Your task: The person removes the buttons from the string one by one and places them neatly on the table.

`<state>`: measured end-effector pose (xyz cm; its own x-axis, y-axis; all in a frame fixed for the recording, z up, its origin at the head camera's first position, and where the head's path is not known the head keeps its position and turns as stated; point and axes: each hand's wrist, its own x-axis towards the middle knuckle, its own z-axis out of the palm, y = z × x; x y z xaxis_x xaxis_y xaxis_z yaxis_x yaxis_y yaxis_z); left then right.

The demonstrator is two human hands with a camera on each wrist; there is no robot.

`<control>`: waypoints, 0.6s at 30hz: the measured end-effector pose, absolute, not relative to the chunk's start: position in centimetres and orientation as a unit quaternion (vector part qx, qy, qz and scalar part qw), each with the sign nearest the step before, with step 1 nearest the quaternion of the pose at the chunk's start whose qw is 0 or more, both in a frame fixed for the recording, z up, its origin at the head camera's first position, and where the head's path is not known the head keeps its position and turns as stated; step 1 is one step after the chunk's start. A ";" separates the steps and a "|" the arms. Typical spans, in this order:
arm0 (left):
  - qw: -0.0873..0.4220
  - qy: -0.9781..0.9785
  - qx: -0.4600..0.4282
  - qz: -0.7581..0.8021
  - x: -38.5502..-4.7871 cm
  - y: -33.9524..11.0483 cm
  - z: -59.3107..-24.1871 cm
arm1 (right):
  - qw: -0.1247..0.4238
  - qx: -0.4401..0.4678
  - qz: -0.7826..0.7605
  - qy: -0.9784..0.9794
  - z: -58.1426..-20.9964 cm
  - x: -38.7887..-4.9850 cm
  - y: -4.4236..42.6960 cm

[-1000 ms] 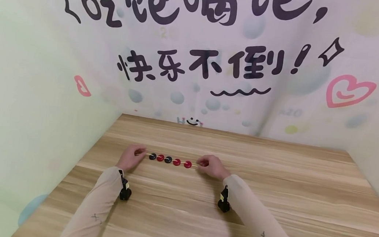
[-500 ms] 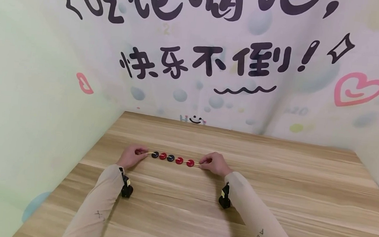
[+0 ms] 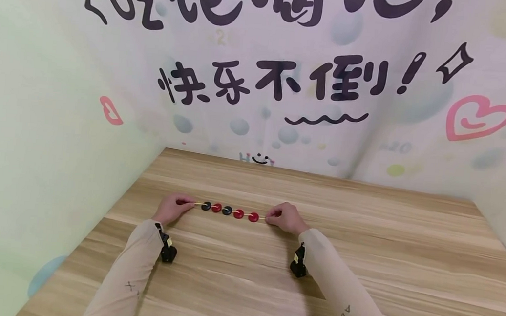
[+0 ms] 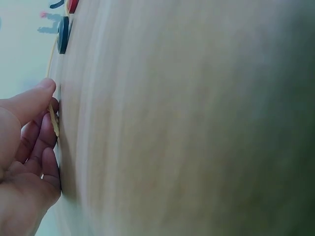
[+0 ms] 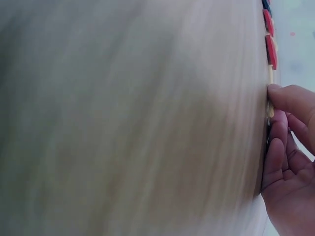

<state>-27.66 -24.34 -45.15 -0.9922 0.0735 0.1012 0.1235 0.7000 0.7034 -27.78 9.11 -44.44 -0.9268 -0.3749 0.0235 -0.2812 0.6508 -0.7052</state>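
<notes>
A pale yellow cord [image 3: 199, 203] runs in a nearly straight line between the two hands, threaded through several round discs that look like buttons or beads. From left to right come a dark disc [image 3: 206, 206], a red one [image 3: 216, 208], another dark one [image 3: 227, 210] and two red ones, the last a red disc [image 3: 253, 217]. My left hand [image 3: 175, 209] pinches the cord's left end between thumb and forefinger; a short tail sticks out below in the left wrist view. The right end is pinched by my right hand [image 3: 287, 217], its lower fingers resting near the tabletop.
The wood-grain table [image 3: 235, 279] stretches under both arms. A printed cloth backdrop [image 3: 264, 129] with black writing stands along its far edge, and a pale wall [image 3: 60, 139] closes the left side. Small black cameras [image 3: 168, 251] hang at the wrists.
The right fingers have closed in on the cord's right end. The cord looks a little straighter, with the left hand shifted slightly left since half a second ago. The head view has shifted a little.
</notes>
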 end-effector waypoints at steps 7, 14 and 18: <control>0.044 -0.919 -0.052 -0.388 -27.8 -24.1 -45.2 | 0.066 -0.187 -0.379 0.904 -44.2 -27.8 9.5; 0.041 -0.922 -0.062 -0.381 -27.9 -23.9 -45.3 | 0.085 -0.189 -0.379 0.902 -43.8 -27.8 10.2; 0.025 -0.928 -0.062 -0.367 -27.7 -23.5 -45.2 | 0.096 -0.182 -0.385 0.900 -43.8 -27.5 10.6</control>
